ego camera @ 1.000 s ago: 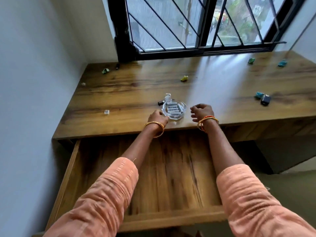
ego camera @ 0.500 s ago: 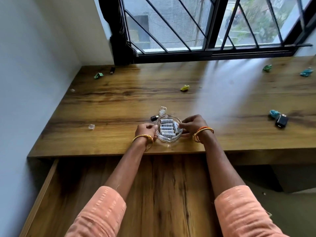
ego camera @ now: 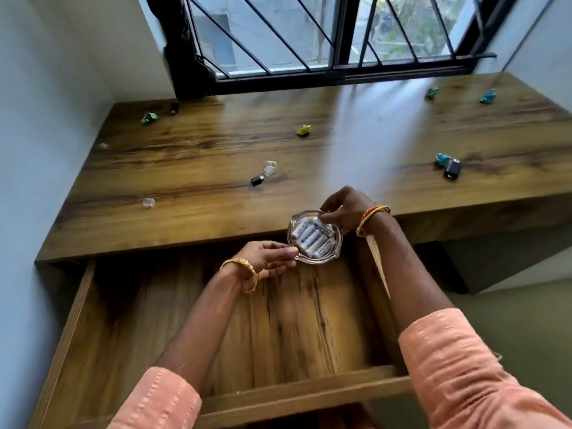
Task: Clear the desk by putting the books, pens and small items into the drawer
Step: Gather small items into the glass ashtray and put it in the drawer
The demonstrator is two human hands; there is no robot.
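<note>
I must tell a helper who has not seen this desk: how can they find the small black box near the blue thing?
Start at the wooden desk under the window and go to its right part. There the small black box lies beside a crumpled blue scrap, seemingly touching it. It is the only dark, boxy thing there; its neighbours are coloured scraps.

One glass dish (ego camera: 314,236) is seen at the front edge of the bench (ego camera: 216,156), with about five white batteries (ego camera: 311,236) counted inside it. Beyond the dish, five crumpled wrappers are counted on the bench: two green (ego camera: 148,118) (ego camera: 431,93), one yellow (ego camera: 304,130) and two blue (ego camera: 488,96) (ego camera: 442,158). Three small black items (ego camera: 452,169) (ego camera: 257,180) (ego camera: 174,108) and three clear pieces (ego camera: 269,168) (ego camera: 148,202) (ego camera: 103,146) are also seen there. One open drawer (ego camera: 278,320) is shown below the dish.
</note>
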